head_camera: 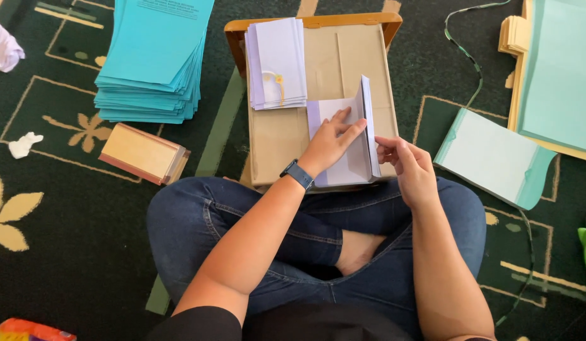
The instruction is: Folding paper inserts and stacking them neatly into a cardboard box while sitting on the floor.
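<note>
Pale lilac folded paper sheet lies on brown cardboard board over lap, long axis 12–6 o'clock. Left hand flat, pressing the lying half. Right hand at 3 o'clock pinches the raised flap edge; nearer the fold.

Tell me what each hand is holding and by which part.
The right hand pinches the raised flap edge of the pale lilac sheet. The left hand presses flat on its lower half, gripping nothing.
</note>
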